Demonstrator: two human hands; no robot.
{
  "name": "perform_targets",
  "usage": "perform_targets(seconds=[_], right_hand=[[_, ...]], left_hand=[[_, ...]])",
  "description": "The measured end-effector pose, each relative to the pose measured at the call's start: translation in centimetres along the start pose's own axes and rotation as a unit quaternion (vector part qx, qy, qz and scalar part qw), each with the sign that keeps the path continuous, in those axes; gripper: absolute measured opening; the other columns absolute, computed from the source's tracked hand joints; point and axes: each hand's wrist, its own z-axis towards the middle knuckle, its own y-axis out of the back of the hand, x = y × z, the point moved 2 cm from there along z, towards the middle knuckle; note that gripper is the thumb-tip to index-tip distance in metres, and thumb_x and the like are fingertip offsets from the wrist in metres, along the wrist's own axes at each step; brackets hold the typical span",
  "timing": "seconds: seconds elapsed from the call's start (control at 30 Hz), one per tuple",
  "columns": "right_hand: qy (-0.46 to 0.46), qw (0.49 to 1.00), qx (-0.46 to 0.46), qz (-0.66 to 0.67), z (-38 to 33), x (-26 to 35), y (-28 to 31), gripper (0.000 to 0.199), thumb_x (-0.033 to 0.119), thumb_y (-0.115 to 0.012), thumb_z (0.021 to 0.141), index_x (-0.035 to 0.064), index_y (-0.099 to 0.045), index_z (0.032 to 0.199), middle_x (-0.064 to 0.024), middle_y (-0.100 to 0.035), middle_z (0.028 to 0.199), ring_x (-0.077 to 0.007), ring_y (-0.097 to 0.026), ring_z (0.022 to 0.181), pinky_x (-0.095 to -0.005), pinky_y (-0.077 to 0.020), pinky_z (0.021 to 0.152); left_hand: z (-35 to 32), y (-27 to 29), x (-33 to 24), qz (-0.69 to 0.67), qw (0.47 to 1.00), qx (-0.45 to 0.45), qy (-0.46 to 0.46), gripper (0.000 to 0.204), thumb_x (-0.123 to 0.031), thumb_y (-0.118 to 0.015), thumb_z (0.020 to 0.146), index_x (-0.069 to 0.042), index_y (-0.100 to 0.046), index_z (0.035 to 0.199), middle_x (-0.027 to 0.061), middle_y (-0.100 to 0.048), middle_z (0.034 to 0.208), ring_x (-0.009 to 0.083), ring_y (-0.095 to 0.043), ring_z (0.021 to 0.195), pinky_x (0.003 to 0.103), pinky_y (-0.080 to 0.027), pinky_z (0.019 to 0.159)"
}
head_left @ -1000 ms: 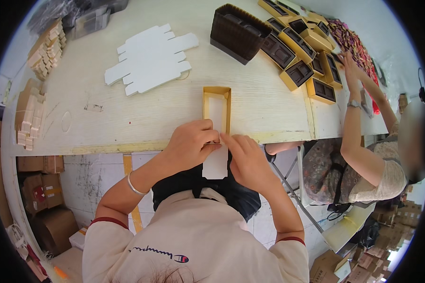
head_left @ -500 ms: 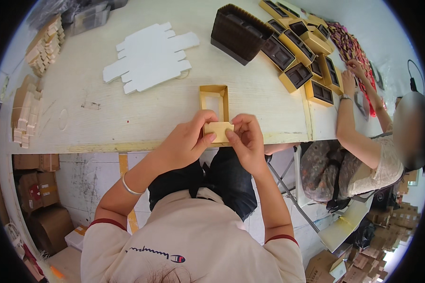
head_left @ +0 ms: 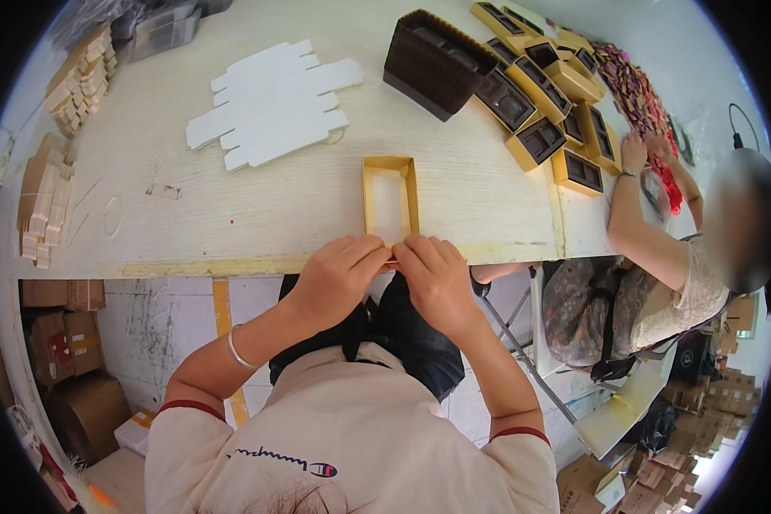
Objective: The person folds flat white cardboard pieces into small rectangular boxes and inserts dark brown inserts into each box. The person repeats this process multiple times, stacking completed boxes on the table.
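Observation:
A narrow gold cardboard box tray point(head_left: 412, 193) with a white floor lies at the table's near edge, its far end and both long sides standing up. My left hand point(head_left: 341, 270) and my right hand point(head_left: 433, 272) meet at its near end, fingers curled and pinching the end wall. The knuckles hide most of that end and the fingertips. Beyond and to the left is a stack of flat white die-cut box blanks point(head_left: 274, 107). A stack of dark brown plastic inserts point(head_left: 437, 64) stands farther off, right of the blanks.
Gold boxes with brown inserts point(head_left: 540, 141) are piled at the right. Beside them a co-worker's hands point(head_left: 642, 154) handle red cords point(head_left: 672, 188). Stacks of folded card pieces point(head_left: 47, 201) line the left edge. Cardboard boxes point(head_left: 68, 334) sit beneath the table.
The raised near end flap is no longer visible; my hands have come together over that end, fingers now folded over the wall. The co-worker's hands have shifted slightly.

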Motion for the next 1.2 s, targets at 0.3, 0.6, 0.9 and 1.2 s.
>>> perform_targets(seconds=[0.3, 0.6, 0.9, 1.2], right_hand=[[-0.088, 0.968, 0.210, 0.109, 1.9, -0.9, 1.5, 0.012, -0.003, -0.061, 0.071, 0.0040, -0.058, 0.081, -0.0106, -0.053, 0.079, -0.0308, -0.059, 0.075, -0.0391, -0.0471, 0.063], [-0.026, 0.979, 0.185, 0.079, 1.6, -0.7, 1.5, 0.011, -0.001, -0.063, 0.071, 0.0032, -0.056, 0.079, -0.0111, -0.051, 0.080, -0.0301, -0.057, 0.075, -0.0388, -0.0461, 0.065], [-0.007, 0.979, 0.186, 0.079, 2.0, -0.7, 1.4, 0.017, 0.013, -0.070, 0.077, 0.0053, -0.055, 0.082, -0.0098, -0.051, 0.083, -0.0302, -0.055, 0.075, -0.0402, -0.0445, 0.066], [-0.152, 0.977, 0.125, 0.082, 9.9, -7.0, 7.6, 0.024, 0.020, -0.072, 0.080, 0.0047, -0.066, 0.098, -0.0105, -0.062, 0.095, -0.0284, -0.061, 0.077, -0.0361, -0.0494, 0.069]], left_hand=[[3.5, 2.2, 0.2, 0.021, 0.979, 0.196, 0.048, 0.009, -0.010, -0.066, 0.080, -0.004, -0.064, 0.085, 0.0089, -0.062, 0.081, 0.0302, -0.060, 0.074, 0.039, -0.049, 0.064], [11.6, -0.2, 5.2, 0.123, 0.966, 0.226, -0.010, 0.009, -0.004, -0.066, 0.076, -0.007, -0.061, 0.083, 0.0080, -0.060, 0.079, 0.0282, -0.059, 0.082, 0.039, -0.046, 0.068], [12.2, 0.0, 6.8, 0.066, 0.942, 0.316, 0.097, 0.012, 0.003, -0.058, 0.070, -0.006, -0.059, 0.078, 0.0087, -0.061, 0.080, 0.0290, -0.059, 0.080, 0.039, -0.046, 0.066], [8.8, 0.9, 7.9, -0.013, 0.966, 0.164, 0.201, 0.007, -0.001, -0.058, 0.070, -0.002, -0.059, 0.077, 0.0130, -0.059, 0.079, 0.0285, -0.057, 0.076, 0.037, -0.045, 0.067]])
